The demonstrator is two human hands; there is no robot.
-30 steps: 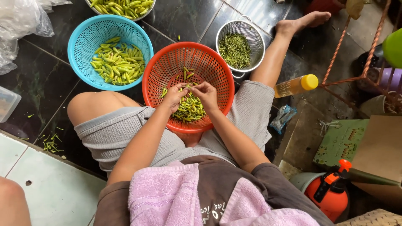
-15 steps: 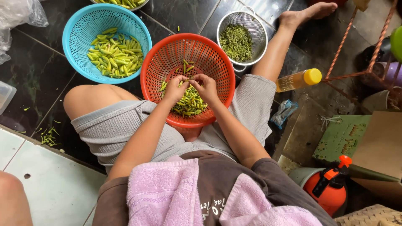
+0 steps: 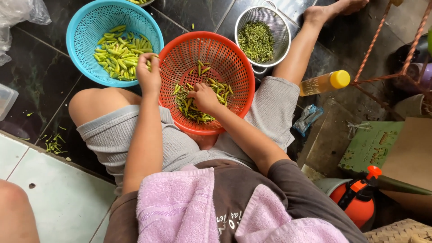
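Your left hand is up at the edge where the round blue plastic basket meets the round orange plastic basket. Its fingers are pinched around something small and green. It looks like one green chili, but your fingers hide most of it, so I cannot tell for sure.

Your right hand is down inside the orange basket. It rests on the pile of green chilies with stems and its fingers are curled, as if picking one. I cannot tell if it has closed on one.

Your two hands are apart. The orange basket sits on your lap, between your knees.

The blue basket holds a heap of clean green chilies. The silver metal strainer next to your leg holds the small green stems.

I think you are in the sorting step: one done chili goes to the blue basket while the other hand takes a new one. There are still many in the orange basket.

The next move needs your left hand to sit over the blue basket, past the rim. Your right hand needs a firm pinch on just one chili.
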